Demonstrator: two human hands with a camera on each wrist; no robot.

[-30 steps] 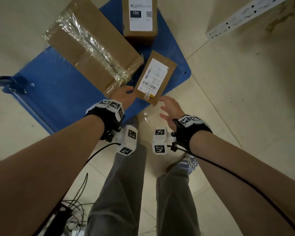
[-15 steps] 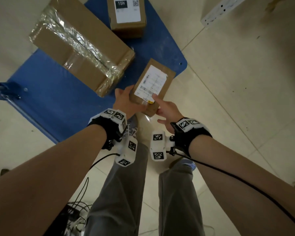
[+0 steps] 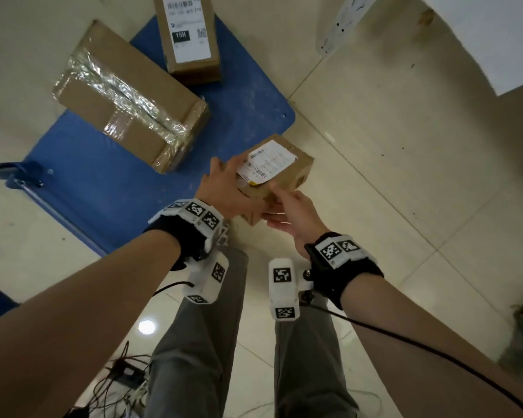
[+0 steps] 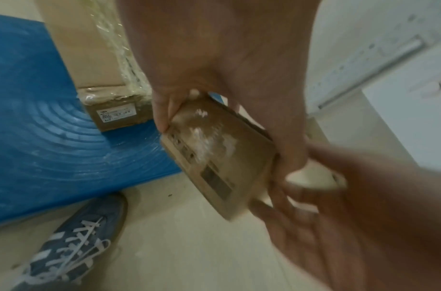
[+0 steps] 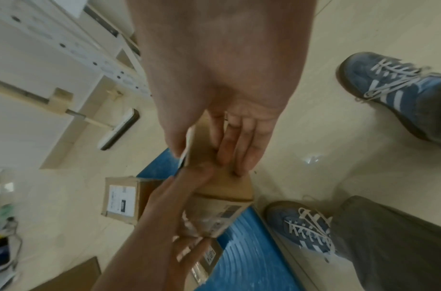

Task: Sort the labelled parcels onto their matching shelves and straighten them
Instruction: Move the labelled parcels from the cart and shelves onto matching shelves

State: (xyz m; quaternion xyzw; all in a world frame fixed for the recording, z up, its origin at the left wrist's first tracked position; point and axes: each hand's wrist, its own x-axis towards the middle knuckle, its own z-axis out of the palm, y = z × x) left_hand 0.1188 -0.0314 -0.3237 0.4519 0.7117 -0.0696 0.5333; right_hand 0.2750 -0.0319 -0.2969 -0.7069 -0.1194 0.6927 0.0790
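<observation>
Small parcel (image 3: 280,173): brown carton with a white barcode label on top, held in the air between both hands above the floor, just off the 4 o'clock corner of the blue cart deck (image 3: 103,188).

Left hand (image 3: 227,191): grips the parcel's near-left end, thumb on top beside the label; the left wrist view shows the fingers (image 4: 164,110) curled round the carton's edge, which the head view hides.

Right hand (image 3: 293,209): holds the parcel's near-right corner, forefinger on top; only the right wrist view shows the other fingers (image 5: 242,149) lying fairly straight against the underside.

15H parcel (image 3: 189,34): upright on the deck at 12 o'clock, label legible in the head view alone.

Taped box (image 3: 127,98): large, wrapped in clear tape, on the deck at 10 o'clock; its end label shows only from the left wrist.

Shelf post (image 3: 341,22): white, perforated, at 1 o'clock.

Blue shoes (image 5: 301,226): seen clearly from the wrists only.
</observation>
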